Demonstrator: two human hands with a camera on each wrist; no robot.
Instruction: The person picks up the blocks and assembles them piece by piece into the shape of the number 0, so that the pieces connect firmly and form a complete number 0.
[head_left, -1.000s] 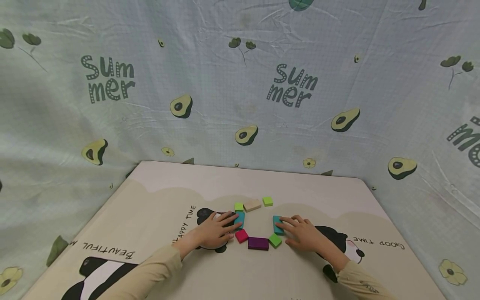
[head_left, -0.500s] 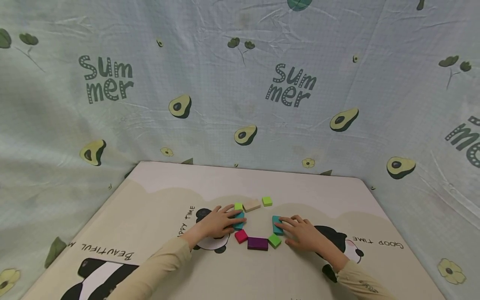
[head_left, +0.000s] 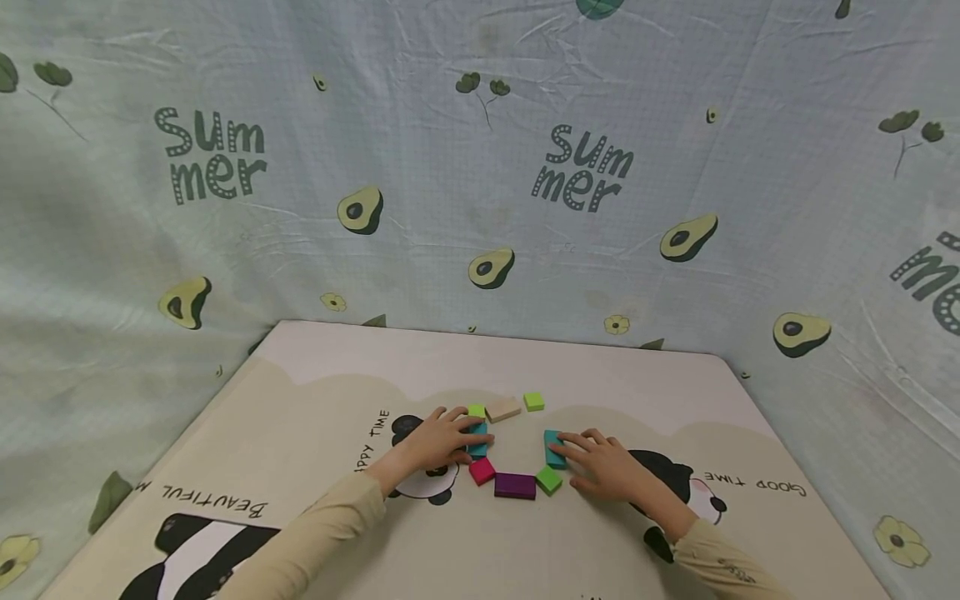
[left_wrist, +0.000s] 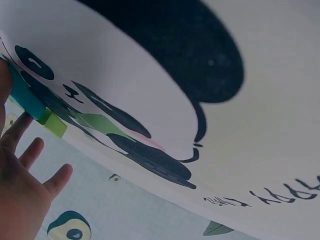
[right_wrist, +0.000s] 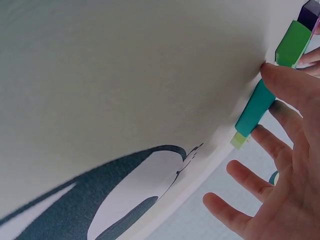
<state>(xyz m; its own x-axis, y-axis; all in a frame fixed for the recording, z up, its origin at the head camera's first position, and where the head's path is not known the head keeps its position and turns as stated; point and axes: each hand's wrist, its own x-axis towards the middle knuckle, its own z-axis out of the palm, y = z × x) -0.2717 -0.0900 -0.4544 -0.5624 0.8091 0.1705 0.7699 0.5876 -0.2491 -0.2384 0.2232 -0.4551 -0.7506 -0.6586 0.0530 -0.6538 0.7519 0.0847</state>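
Note:
My left hand (head_left: 435, 442) pinches the left teal block (head_left: 477, 439), with its thumb at the near end and fingers lying over the block. In the left wrist view, that teal block (left_wrist: 26, 98) is partly cut off, and the other fingers stand apart. Relaxed fingers of my right hand (head_left: 603, 468) touch the right teal block (head_left: 553, 448). The right wrist view has this block (right_wrist: 255, 107) beside the thumb and two fingertips. A red block (head_left: 482, 471), a purple block (head_left: 515, 486) and a green block (head_left: 549, 479) make a curved row between both teal blocks.
Beyond the left teal block lie a lime block (head_left: 476, 411) and a plain wood-coloured block (head_left: 503, 408). A second lime block (head_left: 533, 402) sits apart to their right. The panda-printed table (head_left: 600, 550) meets a patterned cloth (head_left: 420, 275) at its far edge.
My left hand has shifted slightly forward and right, its fingers now reaching farther over the left teal block. That block stands a little straighter. The right hand stays put.

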